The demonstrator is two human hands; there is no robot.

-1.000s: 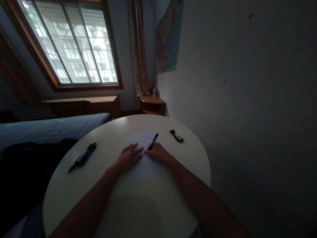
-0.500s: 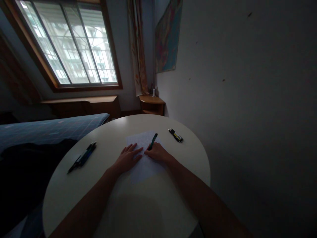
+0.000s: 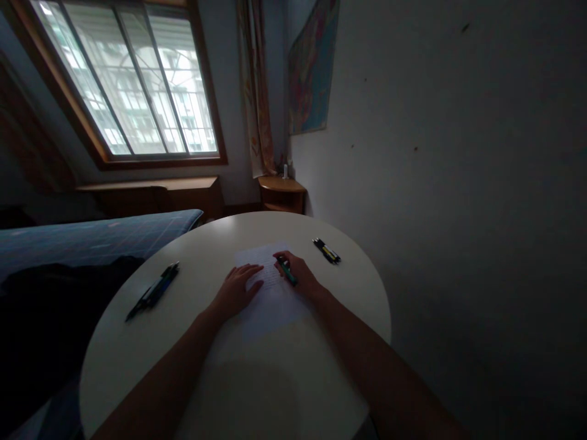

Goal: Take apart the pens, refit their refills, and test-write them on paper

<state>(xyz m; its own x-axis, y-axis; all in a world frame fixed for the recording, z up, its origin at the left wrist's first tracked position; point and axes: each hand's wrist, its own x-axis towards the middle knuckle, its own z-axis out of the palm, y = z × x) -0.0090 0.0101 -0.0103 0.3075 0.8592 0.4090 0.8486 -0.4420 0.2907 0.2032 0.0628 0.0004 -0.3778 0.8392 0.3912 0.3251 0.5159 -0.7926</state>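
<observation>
A sheet of paper (image 3: 270, 308) with lines of handwriting lies on the round white table (image 3: 257, 385). My left hand (image 3: 237, 287) rests flat on the left part of the sheet, fingers stretched out. Over the sheet's right side, my right hand (image 3: 300, 275) is closed around a dark green pen (image 3: 287, 271). The pen lies slanted across the fingers, its upper end toward the far left and its lower end toward my wrist. Whether the pen touches the paper I cannot tell.
Several pens (image 3: 153, 291) lie together on the table's left side. A smaller group of dark pens (image 3: 327, 251), with a yellow patch, sits at the right. Beyond the table's left edge is a bed (image 3: 151, 235); a white wall (image 3: 449, 244) stands at the right.
The pen has swung from upright in a writing grip to lying across my right hand, which has shifted slightly farther and to the right. My left-hand fingers have drawn closer together.
</observation>
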